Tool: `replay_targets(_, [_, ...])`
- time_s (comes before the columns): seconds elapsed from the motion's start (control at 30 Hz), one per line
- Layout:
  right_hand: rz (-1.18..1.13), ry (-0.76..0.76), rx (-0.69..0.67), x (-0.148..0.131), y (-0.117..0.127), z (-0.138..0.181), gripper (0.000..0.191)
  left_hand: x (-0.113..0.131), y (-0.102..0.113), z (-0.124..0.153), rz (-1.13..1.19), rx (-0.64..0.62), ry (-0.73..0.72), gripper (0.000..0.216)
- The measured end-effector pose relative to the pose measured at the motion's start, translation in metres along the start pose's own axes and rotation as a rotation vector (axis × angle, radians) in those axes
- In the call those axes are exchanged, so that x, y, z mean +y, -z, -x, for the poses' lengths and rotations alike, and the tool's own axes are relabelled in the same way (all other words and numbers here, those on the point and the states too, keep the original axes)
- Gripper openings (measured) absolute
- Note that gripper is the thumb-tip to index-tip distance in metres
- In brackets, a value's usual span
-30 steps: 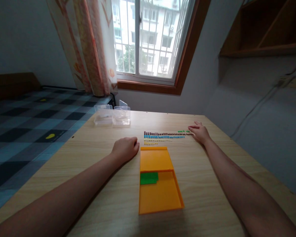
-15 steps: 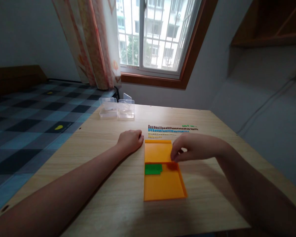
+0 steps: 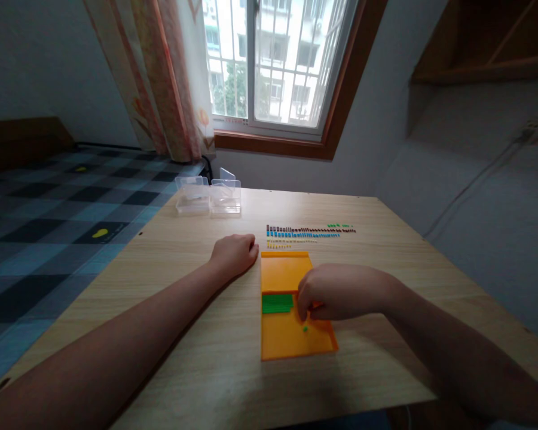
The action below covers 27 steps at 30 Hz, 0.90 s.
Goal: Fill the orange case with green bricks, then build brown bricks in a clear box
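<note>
We judge the tiny bright-green plastic-looking piece (image 3: 305,329) to be light, stiff and easily lost, best pinched by its sides. It shows just below the fingertips of our right hand (image 3: 329,291), against the near section of the shallow orange plastic tray (image 3: 284,344); we cannot tell whether they touch. Those fingers curl together, any hold hidden. Our left hand (image 3: 234,255) rests curled on the pale wooden table (image 3: 206,364), its palm unseen.
</note>
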State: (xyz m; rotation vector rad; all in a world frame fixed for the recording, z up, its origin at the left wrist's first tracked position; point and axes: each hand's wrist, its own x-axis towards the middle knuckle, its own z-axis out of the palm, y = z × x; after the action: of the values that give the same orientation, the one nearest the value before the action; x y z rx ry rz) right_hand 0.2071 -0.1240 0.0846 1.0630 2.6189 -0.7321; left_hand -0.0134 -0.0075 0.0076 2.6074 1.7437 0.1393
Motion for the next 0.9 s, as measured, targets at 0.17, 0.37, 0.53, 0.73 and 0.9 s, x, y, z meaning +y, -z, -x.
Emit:
replay_targets(0.17, [-0.051, -0.193, 0.502, 0.087, 0.032, 0.020, 0.023, -0.001, 0.001, -0.001, 0.006, -0.003, -0.002, 0.035])
replay_targets(0.37, [0.093, -0.680, 1.042, 0.207, 0.023, 0.029, 0.025, -0.002, -0.002, -0.002, 0.006, 0.005, 0.003, 0.035])
replay_targets(0.53, [0.102, -0.757, 1.045, 0.248, -0.005, 0.022, 0.020, -0.003, -0.003, -0.003, -0.008, 0.011, -0.004, 0.036])
replay_targets(0.73, [0.111, -0.806, 1.018, 0.267, -0.020, 0.006, 0.022, -0.001, 0.001, -0.002, -0.013, -0.011, 0.025, 0.036])
replay_targets(0.9, [0.128, -0.824, 1.015, 0.270, -0.026, 0.000, 0.019, -0.002, 0.000, -0.003, -0.034, -0.012, 0.023, 0.036])
